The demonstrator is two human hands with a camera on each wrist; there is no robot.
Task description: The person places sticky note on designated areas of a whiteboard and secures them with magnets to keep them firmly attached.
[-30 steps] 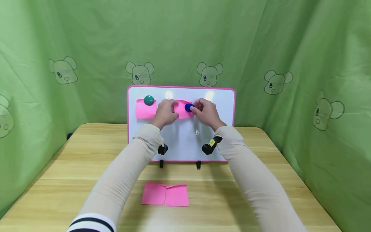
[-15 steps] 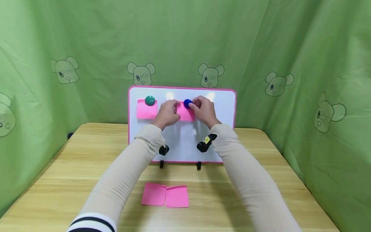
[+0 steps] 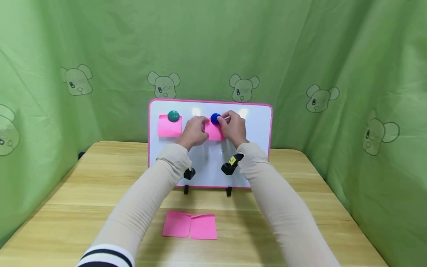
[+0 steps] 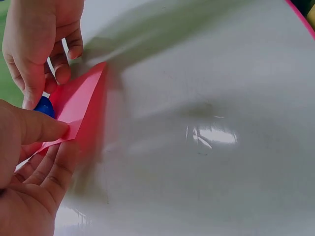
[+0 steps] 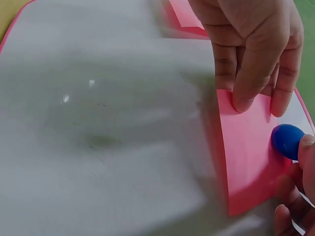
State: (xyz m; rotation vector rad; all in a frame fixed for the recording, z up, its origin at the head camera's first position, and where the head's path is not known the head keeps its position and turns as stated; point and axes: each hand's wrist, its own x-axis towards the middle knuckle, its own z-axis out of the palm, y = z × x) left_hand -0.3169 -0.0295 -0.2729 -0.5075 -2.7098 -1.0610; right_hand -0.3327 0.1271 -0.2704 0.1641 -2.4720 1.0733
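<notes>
The right hand [image 3: 233, 128], pinching the blue magnet [image 3: 215, 118], has slid it up to the note's [image 3: 214, 132] top edge at frame centre, while the left hand [image 3: 194, 130] presses the note flat, so it looks nearly pinned.

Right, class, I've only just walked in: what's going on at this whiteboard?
A person is fixing a pink note to the whiteboard standing on the wooden table. The left hand presses the note flat while the right hand holds a blue magnet at the note's top edge. Another pink note is already pinned on the board under a green magnet, and two more notes lie on the table in front.
</notes>
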